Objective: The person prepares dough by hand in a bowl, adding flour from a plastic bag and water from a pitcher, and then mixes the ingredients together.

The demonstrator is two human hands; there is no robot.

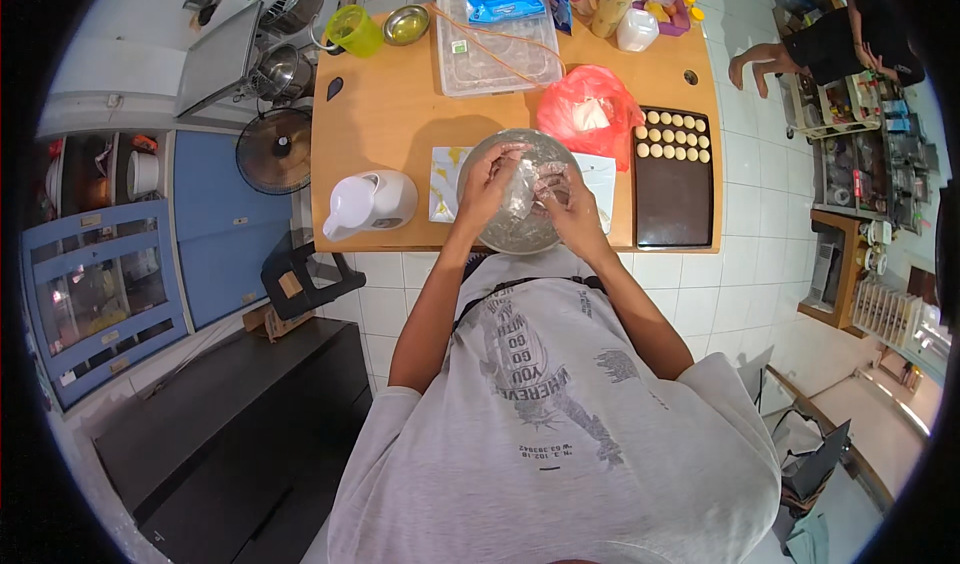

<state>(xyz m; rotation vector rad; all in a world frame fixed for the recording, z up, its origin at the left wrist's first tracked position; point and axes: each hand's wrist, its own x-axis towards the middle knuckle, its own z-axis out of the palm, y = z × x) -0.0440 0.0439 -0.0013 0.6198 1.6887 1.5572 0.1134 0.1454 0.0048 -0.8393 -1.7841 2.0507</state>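
Note:
A round metal bowl [522, 243] stands at the table's near edge in front of me, with pale floury matter [518, 196] inside. Both my hands are over it, their fingers coated in white flour or dough. My left hand [488, 182] is at the bowl's left side, fingers curled inward; whatever they hold is hidden. Opposite it, my right hand [572, 209] has bent fingers gathered around whitish crumbs too small to name. Under the bowl lies a white patterned sheet [443, 186]. Right of it, a dark baking tray [673, 204] carries rows of small round dough balls [671, 135] at its far end.
A red plastic bag [570, 94] sits just beyond the bowl. A white jug [385, 201] stands at the left. Farther back are a lidded clear box [470, 74], a green cup [354, 32] and a small metal bowl [406, 25]. Another person [840, 44] is at the far right.

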